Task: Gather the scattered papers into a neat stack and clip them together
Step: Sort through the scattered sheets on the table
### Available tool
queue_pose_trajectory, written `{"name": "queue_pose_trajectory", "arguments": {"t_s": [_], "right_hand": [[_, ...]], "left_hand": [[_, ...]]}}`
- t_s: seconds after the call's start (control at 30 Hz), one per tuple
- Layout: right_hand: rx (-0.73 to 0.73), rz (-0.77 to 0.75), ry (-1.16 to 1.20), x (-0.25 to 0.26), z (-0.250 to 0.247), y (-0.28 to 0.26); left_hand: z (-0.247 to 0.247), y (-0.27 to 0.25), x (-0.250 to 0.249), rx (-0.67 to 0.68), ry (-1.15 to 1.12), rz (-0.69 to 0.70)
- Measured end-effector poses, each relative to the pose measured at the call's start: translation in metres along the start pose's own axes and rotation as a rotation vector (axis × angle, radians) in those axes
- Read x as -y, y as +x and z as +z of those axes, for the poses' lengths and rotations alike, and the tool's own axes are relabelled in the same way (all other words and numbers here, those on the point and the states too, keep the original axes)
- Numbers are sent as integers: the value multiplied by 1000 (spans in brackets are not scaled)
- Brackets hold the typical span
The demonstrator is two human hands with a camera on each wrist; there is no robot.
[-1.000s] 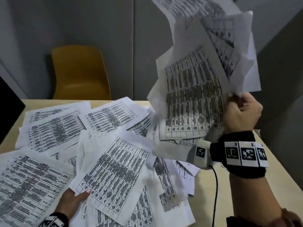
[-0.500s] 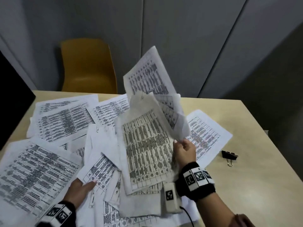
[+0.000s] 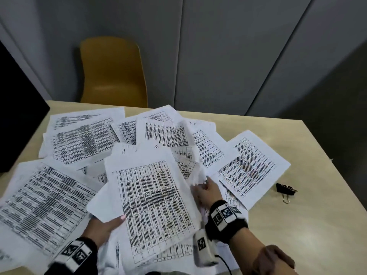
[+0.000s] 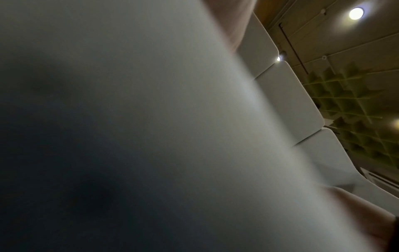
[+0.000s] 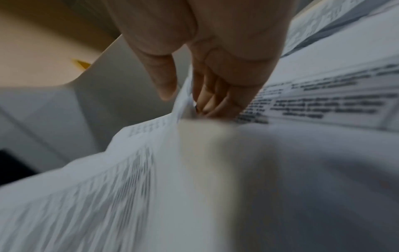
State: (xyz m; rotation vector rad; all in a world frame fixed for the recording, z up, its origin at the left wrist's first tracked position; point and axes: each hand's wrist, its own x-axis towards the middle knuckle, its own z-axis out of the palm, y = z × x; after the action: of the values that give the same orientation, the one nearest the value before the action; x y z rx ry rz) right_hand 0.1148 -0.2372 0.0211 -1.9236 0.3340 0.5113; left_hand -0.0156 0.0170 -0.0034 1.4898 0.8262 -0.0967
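Observation:
Printed table sheets lie scattered over the beige table [image 3: 321, 231]. A loose bunch of papers [image 3: 151, 205] slopes over the pile in the middle. My right hand [image 3: 201, 187] pinches its right edge; the right wrist view shows the thumb and fingers [image 5: 166, 81] closed on a sheet edge [image 5: 183, 102]. My left hand [image 3: 107, 225] holds the bunch's lower left corner, thumb on top and fingers hidden underneath. A blurred sheet [image 4: 151, 119] fills most of the left wrist view. A black binder clip [image 3: 285, 189] lies on bare table to the right of the papers, away from both hands.
More sheets lie at the left [image 3: 39, 205], back left [image 3: 83, 139] and right [image 3: 252, 167]. A yellow chair [image 3: 113, 72] stands behind the table against grey wall panels. A dark screen [image 3: 17, 116] is at the left edge. Bare table shows to the right.
My right hand has brought the bunch of papers down from high in the air onto the pile. My left hand has moved up to take hold of the bunch's lower left corner.

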Motion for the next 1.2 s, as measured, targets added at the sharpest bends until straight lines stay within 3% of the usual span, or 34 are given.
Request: {"name": "queue_pose_trajectory", "arguments": {"t_s": [0.1,0.23,0.4,0.53,0.6,0.67,0.77,0.87,1.0,1.2], "right_hand": [[-163,-25,26,6,-13,21],[-172,2,-52,6,-18,36],[21,43,-230,-8,-25,14],[250,60,-186,-22,-37,-8],[293,65,-192,-24,-41,-11],[230,38,-102,-25,-44,-9],[22,55,336,-21,-49,-3],[54,122,590,-9,-52,-6],[255,158,318,-2,-47,-24],[262,15,227,-5,-56,-36]], "left_hand": [[-2,0,2,15,-20,-3],[-1,-2,-1,29,-24,23],[1,-8,-13,31,-66,-26],[4,-15,-31,58,-144,-90],[8,-18,-39,84,-155,-81],[13,-17,-43,76,-169,-98],[20,-22,-49,92,-185,-127],[25,-23,-47,92,-221,-116],[30,-20,-43,174,-201,-30],[28,-18,-59,193,-192,31]]}}
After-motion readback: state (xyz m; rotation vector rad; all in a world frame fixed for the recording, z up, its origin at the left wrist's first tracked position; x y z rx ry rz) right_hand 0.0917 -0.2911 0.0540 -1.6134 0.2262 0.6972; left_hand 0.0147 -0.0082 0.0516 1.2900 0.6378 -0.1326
